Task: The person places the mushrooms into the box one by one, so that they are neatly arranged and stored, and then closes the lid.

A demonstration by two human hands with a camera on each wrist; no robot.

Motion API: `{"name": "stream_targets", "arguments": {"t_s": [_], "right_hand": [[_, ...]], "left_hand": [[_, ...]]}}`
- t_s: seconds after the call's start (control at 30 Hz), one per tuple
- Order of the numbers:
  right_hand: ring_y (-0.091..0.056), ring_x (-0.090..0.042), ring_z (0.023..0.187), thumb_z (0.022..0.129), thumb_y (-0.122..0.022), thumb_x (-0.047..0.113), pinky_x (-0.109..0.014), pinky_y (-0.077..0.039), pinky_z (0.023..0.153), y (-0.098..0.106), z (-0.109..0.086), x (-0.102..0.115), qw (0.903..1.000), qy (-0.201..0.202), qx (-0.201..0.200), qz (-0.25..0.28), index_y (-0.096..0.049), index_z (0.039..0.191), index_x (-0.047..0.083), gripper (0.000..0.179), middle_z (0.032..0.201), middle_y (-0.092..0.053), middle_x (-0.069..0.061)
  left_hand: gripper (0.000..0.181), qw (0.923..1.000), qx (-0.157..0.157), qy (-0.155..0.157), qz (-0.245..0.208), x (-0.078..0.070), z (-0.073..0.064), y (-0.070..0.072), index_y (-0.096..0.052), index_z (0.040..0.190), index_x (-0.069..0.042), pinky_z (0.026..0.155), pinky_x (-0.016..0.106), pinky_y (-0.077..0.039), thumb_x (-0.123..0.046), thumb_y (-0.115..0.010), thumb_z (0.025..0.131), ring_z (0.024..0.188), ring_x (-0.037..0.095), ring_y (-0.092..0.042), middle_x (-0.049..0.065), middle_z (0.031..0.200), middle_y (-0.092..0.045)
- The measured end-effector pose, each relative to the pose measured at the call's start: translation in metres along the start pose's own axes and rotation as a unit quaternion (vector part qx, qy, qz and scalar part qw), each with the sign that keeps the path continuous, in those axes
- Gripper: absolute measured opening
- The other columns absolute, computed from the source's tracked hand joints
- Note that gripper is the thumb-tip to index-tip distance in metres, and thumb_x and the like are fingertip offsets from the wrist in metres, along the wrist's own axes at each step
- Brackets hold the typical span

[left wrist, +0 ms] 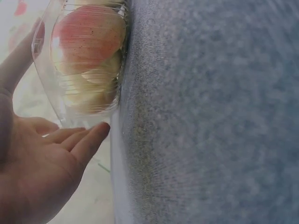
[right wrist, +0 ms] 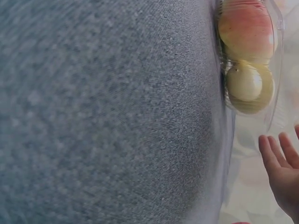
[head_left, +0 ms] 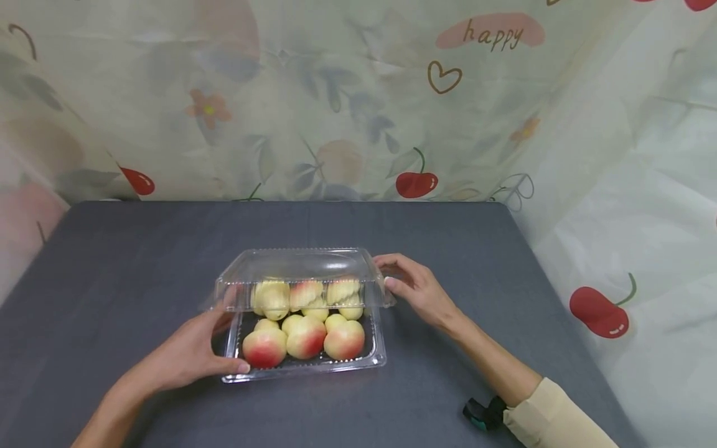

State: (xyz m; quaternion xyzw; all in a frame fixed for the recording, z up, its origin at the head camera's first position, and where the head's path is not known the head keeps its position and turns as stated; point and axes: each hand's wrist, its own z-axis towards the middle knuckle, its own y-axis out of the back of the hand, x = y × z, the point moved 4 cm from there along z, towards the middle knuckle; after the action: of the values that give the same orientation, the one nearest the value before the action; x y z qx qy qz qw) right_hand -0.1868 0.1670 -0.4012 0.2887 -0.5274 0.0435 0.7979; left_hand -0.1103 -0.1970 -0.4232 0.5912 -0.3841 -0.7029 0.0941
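A clear plastic clamshell box stands on the table, its hinged lid tilted up at the back. Inside lie several red-and-yellow fruits that look like peaches, with smaller pale yellow round ones among them. My left hand spans the box's left side, thumb at the front left corner and fingers along the side, partly hidden by the lid; they look mostly straight in the left wrist view. At the lid's right edge is my right hand, fingers extended in the right wrist view; contact with the lid is unclear.
A dark grey cloth covers the table. Behind it and at the sides hangs a pale printed curtain with cherries and flowers. A black strapped device sits by the right cuff.
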Motion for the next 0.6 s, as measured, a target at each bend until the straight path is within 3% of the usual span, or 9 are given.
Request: {"name": "stream_targets", "arguments": {"t_s": [0.1,0.23,0.33,0.43,0.6], "right_hand": [[-0.056,-0.021,0.124,0.100,-0.060,0.019,-0.041,-0.049,0.099,0.000,-0.001,-0.001,0.9998,0.003,0.008,0.018,-0.060,0.128,0.008,0.030,0.136,-0.058,-0.006],[-0.053,-0.021,0.129,0.099,-0.062,0.015,-0.044,-0.050,0.098,0.000,-0.002,-0.002,0.9991,0.006,0.018,0.037,-0.060,0.128,0.007,0.031,0.138,-0.056,-0.007],[-0.052,-0.022,0.130,0.098,-0.064,0.012,-0.051,-0.047,0.100,-0.001,-0.004,-0.003,0.9986,0.010,0.025,0.045,-0.060,0.128,0.008,0.031,0.139,-0.055,-0.008],[-0.052,-0.023,0.130,0.095,-0.065,0.007,-0.056,-0.045,0.101,-0.001,-0.005,-0.003,0.9983,0.014,0.029,0.048,-0.060,0.127,0.007,0.032,0.140,-0.054,-0.009],[-0.049,-0.032,0.131,0.091,-0.066,-0.002,-0.061,-0.045,0.098,-0.002,-0.008,0.010,0.9985,0.022,0.035,0.036,-0.060,0.125,0.000,0.034,0.142,-0.051,-0.018]], "left_hand": [[0.131,0.9998,-0.018,0.000,0.004,-0.002,0.000,0.001,-0.007,0.161,-0.013,0.099,0.019,-0.042,-0.045,-0.091,0.065,0.122,0.040,-0.057,0.027,0.154,-0.034],[0.139,0.9995,-0.030,-0.002,0.010,-0.003,0.001,0.001,0.005,0.161,-0.022,0.099,0.037,-0.048,-0.045,-0.092,0.064,0.122,0.039,-0.057,0.026,0.154,-0.035],[0.143,0.9993,-0.029,0.009,0.023,-0.004,0.000,0.001,0.015,0.158,-0.026,0.097,0.052,-0.046,-0.049,-0.091,0.064,0.122,0.039,-0.058,0.027,0.155,-0.032],[0.143,0.9990,-0.028,0.026,0.026,-0.004,0.000,0.002,0.015,0.158,-0.027,0.096,0.060,-0.043,-0.053,-0.090,0.063,0.120,0.040,-0.059,0.028,0.157,-0.028],[0.140,0.9986,-0.014,0.042,0.028,-0.005,-0.004,0.003,0.010,0.160,-0.026,0.091,0.054,-0.049,-0.053,-0.089,0.063,0.115,0.038,-0.063,0.028,0.154,-0.032]]}}
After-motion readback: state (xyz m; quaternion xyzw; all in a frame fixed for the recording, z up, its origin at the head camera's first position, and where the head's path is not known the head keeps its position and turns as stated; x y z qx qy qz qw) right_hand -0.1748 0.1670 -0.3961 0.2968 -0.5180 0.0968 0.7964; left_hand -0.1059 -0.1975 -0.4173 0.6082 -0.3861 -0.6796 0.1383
